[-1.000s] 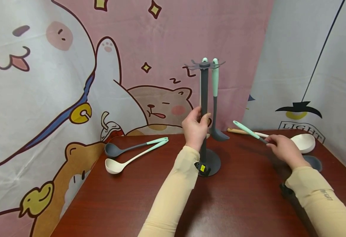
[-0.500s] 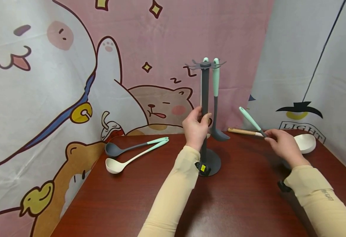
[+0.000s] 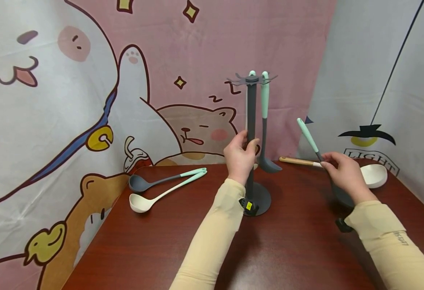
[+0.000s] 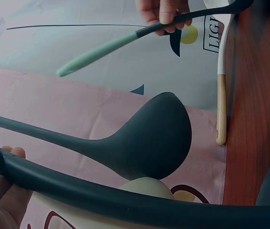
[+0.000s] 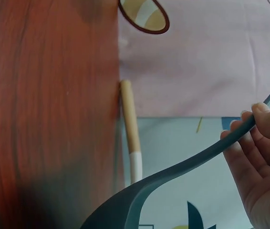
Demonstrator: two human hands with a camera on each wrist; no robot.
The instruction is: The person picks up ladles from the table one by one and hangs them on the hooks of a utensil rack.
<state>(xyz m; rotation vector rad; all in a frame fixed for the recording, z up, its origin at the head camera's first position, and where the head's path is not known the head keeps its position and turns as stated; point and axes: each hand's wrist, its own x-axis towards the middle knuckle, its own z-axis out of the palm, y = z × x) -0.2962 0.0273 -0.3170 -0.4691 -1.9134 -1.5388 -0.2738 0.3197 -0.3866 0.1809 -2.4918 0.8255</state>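
Note:
My left hand [image 3: 239, 158] grips the dark upright pole of a utensil stand [image 3: 251, 108]; its thumb and fingers also show in the left wrist view. A grey ladle [image 3: 264, 141] with a mint handle hangs from the stand's hooked top, and a second mint handle [image 3: 252, 73] shows behind the pole. On the right, my right hand [image 3: 346, 175] pinches the grey shaft of another ladle [image 5: 187, 162] between thumb and fingers. Its mint handle [image 3: 307, 135] points up and left, while its dark bowl [image 3: 340, 196] hangs low, partly hidden by the hand.
Two ladles, one grey [image 3: 138, 183] and one white [image 3: 139, 203], lie at the table's left. A white-bowled utensil [image 3: 374, 176] with a wooden handle [image 3: 295, 160] lies at the back right, by the printed cloth backdrop [image 3: 204, 48].
My right hand has moved slightly left and up, lifting and tilting the ladle's handle steeper while its bowl has shifted left. The left hand and stand have stayed put.

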